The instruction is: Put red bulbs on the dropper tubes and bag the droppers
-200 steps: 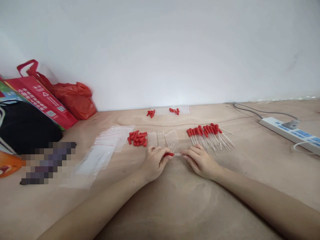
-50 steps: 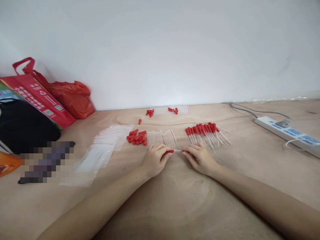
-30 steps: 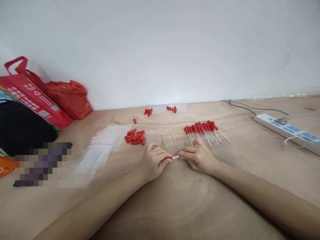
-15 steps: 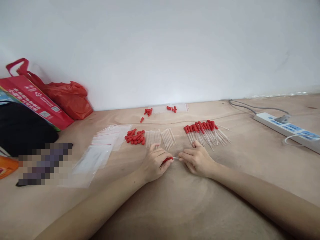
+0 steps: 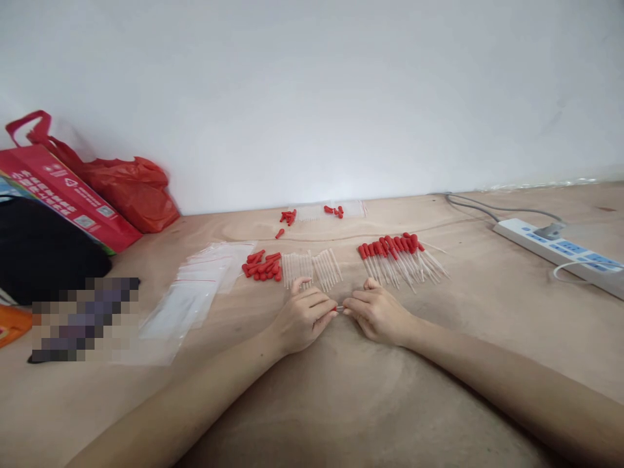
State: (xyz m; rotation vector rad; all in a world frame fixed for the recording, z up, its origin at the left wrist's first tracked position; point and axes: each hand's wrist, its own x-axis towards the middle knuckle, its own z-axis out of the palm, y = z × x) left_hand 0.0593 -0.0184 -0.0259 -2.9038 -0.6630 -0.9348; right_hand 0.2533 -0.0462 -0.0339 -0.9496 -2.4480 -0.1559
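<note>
Pinches a red rubber bulb (image 5: 335, 309), mostly hidden by fingers, in the left hand (image 5: 305, 318); grips a clear dropper tube (image 5: 340, 309) in the right hand (image 5: 375, 315), in line with the bulb, between both hands over the counter (image 5: 322, 403); cannot tell joined from apart. Has bare tubes (image 5: 297, 268) and a heap of loose bulbs (image 5: 263, 267) beyond the left hand; has bulb-topped droppers (image 5: 394, 252) fanned beyond the right.
</note>
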